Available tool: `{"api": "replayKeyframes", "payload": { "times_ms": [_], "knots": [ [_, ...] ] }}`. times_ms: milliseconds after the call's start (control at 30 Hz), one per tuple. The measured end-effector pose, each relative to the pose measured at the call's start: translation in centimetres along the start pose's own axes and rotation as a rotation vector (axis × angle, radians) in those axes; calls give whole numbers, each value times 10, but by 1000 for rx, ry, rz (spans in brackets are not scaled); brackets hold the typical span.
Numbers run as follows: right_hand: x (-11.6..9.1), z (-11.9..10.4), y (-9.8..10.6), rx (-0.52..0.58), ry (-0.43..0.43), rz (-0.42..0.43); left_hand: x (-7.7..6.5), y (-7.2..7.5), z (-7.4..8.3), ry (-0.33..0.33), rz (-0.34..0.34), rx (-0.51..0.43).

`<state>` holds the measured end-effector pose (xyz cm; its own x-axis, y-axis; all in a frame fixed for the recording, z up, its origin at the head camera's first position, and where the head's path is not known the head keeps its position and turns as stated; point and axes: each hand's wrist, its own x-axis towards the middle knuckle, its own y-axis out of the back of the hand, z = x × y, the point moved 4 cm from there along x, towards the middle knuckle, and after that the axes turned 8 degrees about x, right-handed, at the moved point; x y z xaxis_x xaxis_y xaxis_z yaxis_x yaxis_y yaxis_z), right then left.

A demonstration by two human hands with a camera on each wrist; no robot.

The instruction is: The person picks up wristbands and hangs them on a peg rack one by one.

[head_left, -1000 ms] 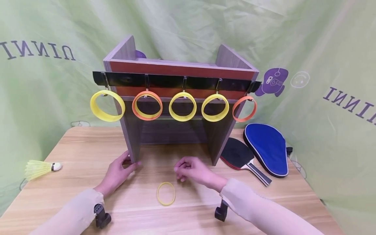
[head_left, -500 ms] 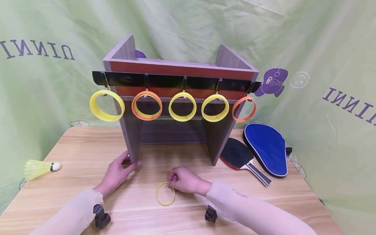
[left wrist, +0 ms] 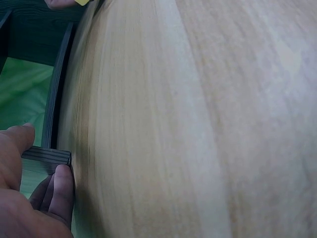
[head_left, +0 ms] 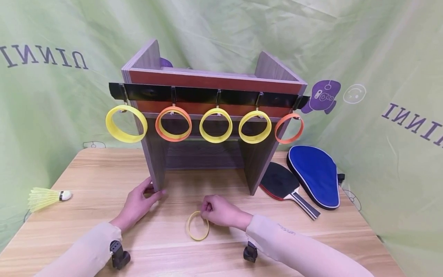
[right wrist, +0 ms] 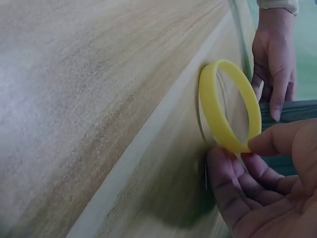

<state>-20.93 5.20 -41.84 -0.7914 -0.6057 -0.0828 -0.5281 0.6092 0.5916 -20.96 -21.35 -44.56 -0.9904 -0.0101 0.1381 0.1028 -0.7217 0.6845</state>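
My right hand [head_left: 221,211] pinches a thin yellow wristband [right wrist: 212,106] by its edge between thumb and fingers. In the right wrist view the band stands tilted up from the wooden tabletop [right wrist: 124,89]. At the front foot of a grey wooden rack [head_left: 155,161], my left hand [head_left: 136,206] grips the left side panel, thumb on one face and fingers on the other. Across the rack's front runs a black strip [head_left: 200,94] with several hooks. Yellow bands, such as the yellow wristband [head_left: 117,132] at far left, and orange ones [head_left: 288,142] hang there.
Right of the rack lie a table tennis bat [head_left: 280,181] and a blue bat case [head_left: 313,173]. A yellow shuttlecock [head_left: 46,199] is at the table's left edge. A green curtain [head_left: 214,30] hangs behind.
My right hand has come down and left to the loose yellow wristband and taken hold of it. The band has shifted slightly right and away from me. My left hand has stayed at the panel.
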Motion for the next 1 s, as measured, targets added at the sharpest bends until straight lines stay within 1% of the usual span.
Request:
{"api": "replayKeyframes", "payload": {
  "times_ms": [67,200,300,400,533,700,867,1000],
  "knots": [
    [-1,3,1,70,-14,-11,0,0,0,-1,2,0],
    [-3,9,0,262,-54,-57,0,0,1,-2,-2,2],
    [-6,15,-1,406,-117,-98,0,-1,1,-3,-4,4],
    [-9,18,-1,502,-174,-138,0,-1,2,-5,-2,7],
    [-15,22,2,588,-215,-184,0,-1,2,-6,2,6],
    [-20,29,6,709,-248,-212,0,-1,2,-13,3,9],
    [-28,33,13,762,-248,-215,-1,-1,2,-16,2,15],
    [-34,33,22,791,-231,-204,-1,0,2,-10,-8,9]
  ]
}}
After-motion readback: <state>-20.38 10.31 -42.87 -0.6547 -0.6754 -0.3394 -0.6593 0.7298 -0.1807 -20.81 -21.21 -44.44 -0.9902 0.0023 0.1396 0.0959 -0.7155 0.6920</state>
